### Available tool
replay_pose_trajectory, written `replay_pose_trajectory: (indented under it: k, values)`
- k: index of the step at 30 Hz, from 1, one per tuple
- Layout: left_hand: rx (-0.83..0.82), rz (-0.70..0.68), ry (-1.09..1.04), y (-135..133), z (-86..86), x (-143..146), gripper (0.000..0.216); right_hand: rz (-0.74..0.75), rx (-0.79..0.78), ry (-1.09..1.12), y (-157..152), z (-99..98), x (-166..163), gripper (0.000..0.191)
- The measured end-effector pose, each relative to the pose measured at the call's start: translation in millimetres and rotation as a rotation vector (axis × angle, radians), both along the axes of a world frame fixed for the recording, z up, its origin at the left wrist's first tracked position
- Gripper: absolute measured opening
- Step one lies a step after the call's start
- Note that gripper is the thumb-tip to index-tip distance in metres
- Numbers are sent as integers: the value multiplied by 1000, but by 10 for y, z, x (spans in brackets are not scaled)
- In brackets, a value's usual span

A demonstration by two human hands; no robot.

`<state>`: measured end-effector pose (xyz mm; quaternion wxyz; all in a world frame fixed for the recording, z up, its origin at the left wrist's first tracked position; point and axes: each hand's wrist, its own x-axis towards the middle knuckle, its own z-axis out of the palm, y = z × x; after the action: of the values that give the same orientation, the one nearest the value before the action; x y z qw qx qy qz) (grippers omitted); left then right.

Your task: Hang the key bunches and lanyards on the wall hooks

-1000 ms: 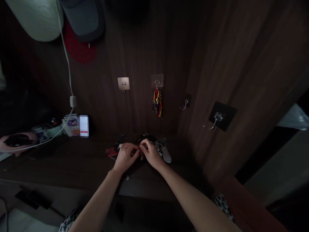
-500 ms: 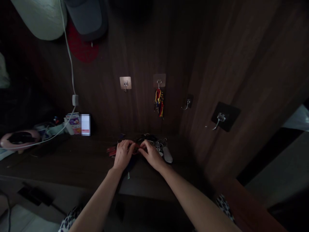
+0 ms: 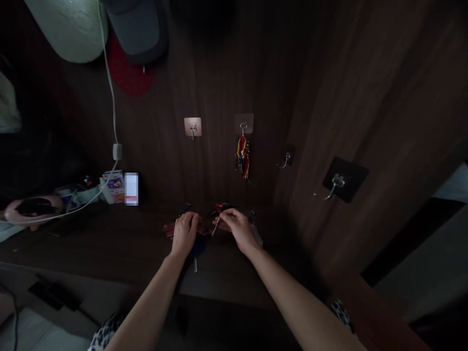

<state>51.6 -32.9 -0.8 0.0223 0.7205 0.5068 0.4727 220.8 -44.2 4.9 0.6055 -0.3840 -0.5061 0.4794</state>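
Observation:
On the dark wooden shelf, my left hand [image 3: 185,231] curls closed over a reddish strap-like bundle [image 3: 168,229]; its fingertips are hidden. To its right, my right hand [image 3: 237,226] pinches a key [image 3: 215,229], the thin shaft pointing down and a bright red part [image 3: 219,208] showing above the fingers. Below the left hand lies another key [image 3: 195,264] with a blue head. Behind my right hand a pale grey fob [image 3: 259,236] is mostly covered, along with dark key rings.
Keys on red and yellow braided cords [image 3: 243,156] hang from a wall hook [image 3: 243,125]. Other hooks are a bare one [image 3: 193,127] to the left and two [image 3: 287,158] to the right. A lit phone [image 3: 131,189], small boxes [image 3: 115,185] and a white cable [image 3: 113,107] are at left.
My right hand has moved a little right and up, away from my left hand, with the key now showing in its fingers. My left hand stays almost in place.

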Motion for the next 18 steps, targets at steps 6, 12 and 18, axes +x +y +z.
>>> replay_pose_trajectory:
  k: [6,12,18]
  values:
    - [-75,40,-158,33,-5,-52,34,102,-122,413,49,41,157,29]
    - [-143,145,-231,55,9,-130,34,87,-86,492,48,113,241,28]
    - [-178,205,-282,86,-13,-182,33,-17,-82,513,110,64,313,24]
